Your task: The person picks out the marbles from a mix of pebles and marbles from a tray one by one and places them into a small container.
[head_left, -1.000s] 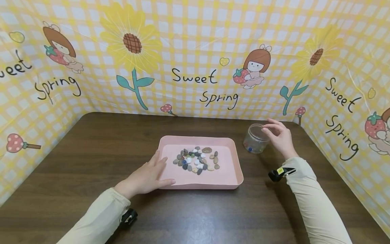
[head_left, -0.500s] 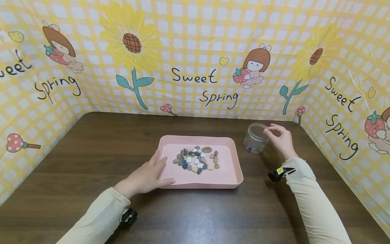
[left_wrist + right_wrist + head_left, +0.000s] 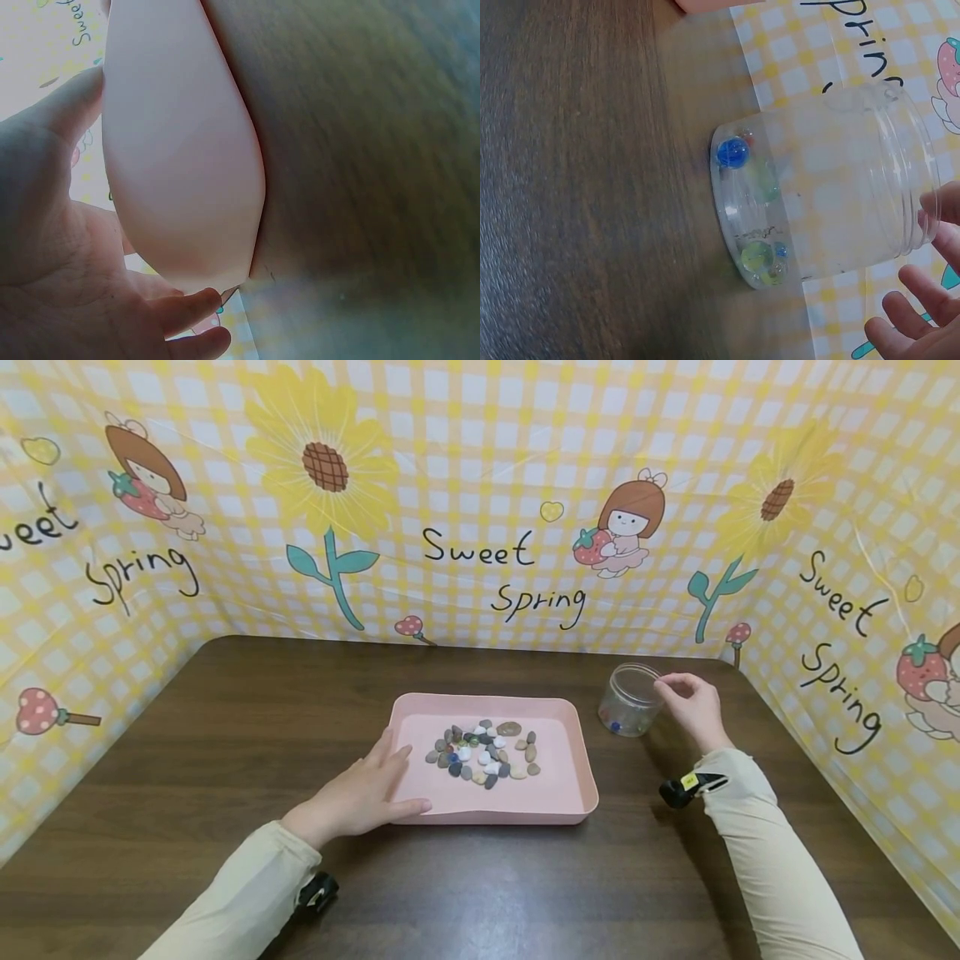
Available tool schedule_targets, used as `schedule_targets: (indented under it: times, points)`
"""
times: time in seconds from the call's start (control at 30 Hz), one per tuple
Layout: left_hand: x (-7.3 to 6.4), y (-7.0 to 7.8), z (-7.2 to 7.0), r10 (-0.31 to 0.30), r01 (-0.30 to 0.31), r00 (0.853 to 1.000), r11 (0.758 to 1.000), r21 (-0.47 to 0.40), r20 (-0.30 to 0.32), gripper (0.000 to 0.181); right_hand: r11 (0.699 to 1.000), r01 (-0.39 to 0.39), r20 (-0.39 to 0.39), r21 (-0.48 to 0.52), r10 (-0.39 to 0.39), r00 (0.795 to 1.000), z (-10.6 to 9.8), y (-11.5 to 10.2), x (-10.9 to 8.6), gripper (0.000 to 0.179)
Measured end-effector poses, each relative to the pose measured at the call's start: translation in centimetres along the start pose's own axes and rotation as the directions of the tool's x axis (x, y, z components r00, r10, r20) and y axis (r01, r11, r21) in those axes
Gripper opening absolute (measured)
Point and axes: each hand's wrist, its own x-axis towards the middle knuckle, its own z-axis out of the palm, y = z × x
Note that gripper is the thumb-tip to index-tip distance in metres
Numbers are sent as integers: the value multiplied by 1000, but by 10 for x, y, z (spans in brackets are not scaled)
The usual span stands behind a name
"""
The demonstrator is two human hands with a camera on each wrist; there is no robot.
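Your right hand pinches the jar by its rim; likely light, stiff and slick, it suits that hold. Your left hand rests, fingers spread, on the tray.

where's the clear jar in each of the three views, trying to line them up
Head: the clear jar is right of centre, a little below mid-height.
Left wrist: not in it.
Right wrist: right of centre, appearing sideways, with its mouth toward the right edge.
Shared landmark: the pink tray, near the middle in head, large left of centre in left wrist, just a sliver at the top edge in right wrist.
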Motion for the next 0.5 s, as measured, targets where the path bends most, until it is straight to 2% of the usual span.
schedule_targets:
  times: [0.27,0.5]
  points:
    - [-1,0,1,5,-5,1000,1000,-2,-3,88,999,38,-8,30,-37,999,3,-9,1,32]
    - [0,-1,1,5,-5,1000,1000,1,-10,87,987,104,24,121,-108,994,9,-35,-2,30]
